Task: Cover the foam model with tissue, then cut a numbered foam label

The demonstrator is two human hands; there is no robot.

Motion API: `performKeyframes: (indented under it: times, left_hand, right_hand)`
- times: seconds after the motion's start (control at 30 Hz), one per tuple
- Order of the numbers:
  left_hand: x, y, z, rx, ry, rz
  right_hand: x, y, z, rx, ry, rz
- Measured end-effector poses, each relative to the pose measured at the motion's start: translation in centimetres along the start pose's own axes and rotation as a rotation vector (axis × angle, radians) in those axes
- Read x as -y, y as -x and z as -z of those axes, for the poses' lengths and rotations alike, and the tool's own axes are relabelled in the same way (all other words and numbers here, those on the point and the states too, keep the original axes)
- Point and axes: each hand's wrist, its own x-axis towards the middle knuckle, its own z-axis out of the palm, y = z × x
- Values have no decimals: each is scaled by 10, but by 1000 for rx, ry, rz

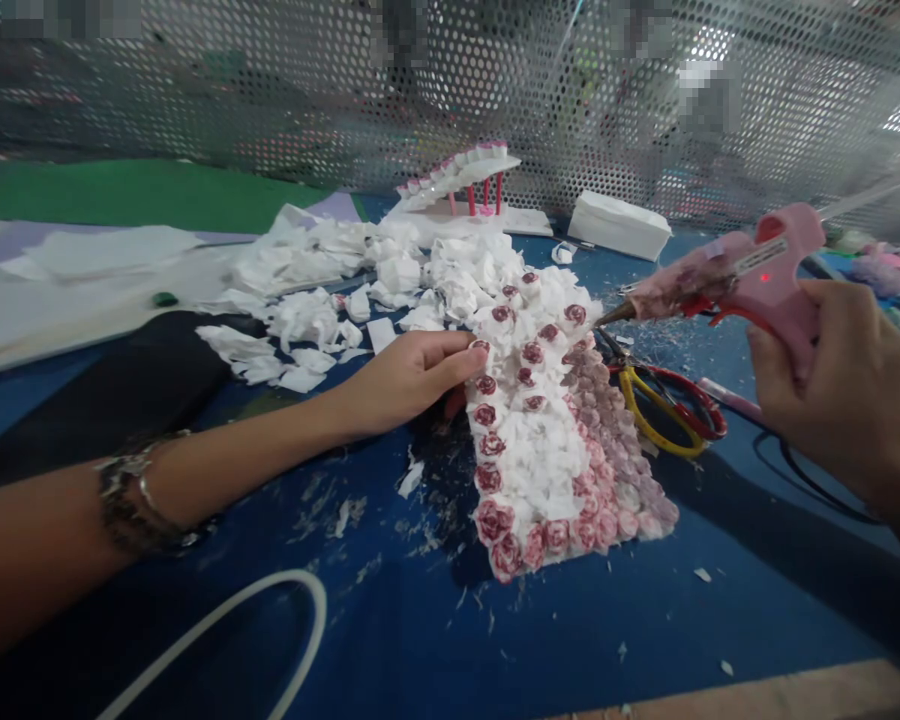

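Note:
My left hand point(427, 380) grips the left edge of a panel point(544, 465) covered in white paper tufts and rolled pink and dark red paper roses. Its thumb rests on top beside a rose, while the other fingers are partly hidden under the edge. The panel is tilted above the blue tabletop. On the right, my right hand point(847, 390) is wrapped round the handle of a pink hot glue gun point(765, 262) with a small red light lit. The glue gun's nozzle points left, close to the panel's upper right edge.
Crumpled white paper pieces point(307, 315) are heaped behind the panel. Scissors point(664, 410) with yellow and red handles lie to its right. Farther back are a small flower-topped model point(465, 185) and a white box point(619, 225). A white cable point(300, 580) loops at the front left.

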Motion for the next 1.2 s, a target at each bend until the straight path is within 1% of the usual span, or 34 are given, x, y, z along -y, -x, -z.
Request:
performKeyframes:
  times: [0.2,0.4,0.67,0.93,1.2]
  left_hand:
    - [-1,0,-1,-4,6,-13]
    - [-2,-1,-1,-4,22,9]
    - [-2,0,0,-4,16,-2]
    - [-1,0,0,5,21,5]
    - [-1,2,0,11,2,13]
  right_hand:
    - [12,3,7,-26,-36,70]
    - [27,7,10,-32,-96,141]
    - [21,3,7,-67,-43,131]
    - [23,3,7,-12,-49,188]
    - [19,5,7,13,-55,174]
